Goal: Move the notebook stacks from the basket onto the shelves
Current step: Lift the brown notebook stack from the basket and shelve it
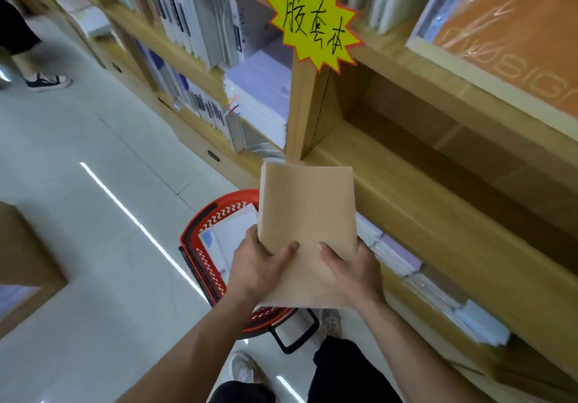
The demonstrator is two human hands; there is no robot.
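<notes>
The wooden shelves [438, 215] fill the right side, one bay standing bare behind the front lip. On the floor below sits the red basket [200, 246], white notebooks [228, 233] left inside. Above it, a brown notebook stack [306, 215] is held by the left hand [256, 265] and right hand [350, 268], fingers [289, 247] clamped around its near end. This looks like the carry step; next it needs lifting over the shelf's front edge into the bare bay.

I see even, bright indoor light from overhead; it streaks white across the glossy floor [93, 215] at left. Glare flashes on the orange wrapped cover [513, 33] at upper right. The open shelf bay [438, 127] lies in shadow. Wide-angle bending curves the frame edges, and everything looks slightly soft.
</notes>
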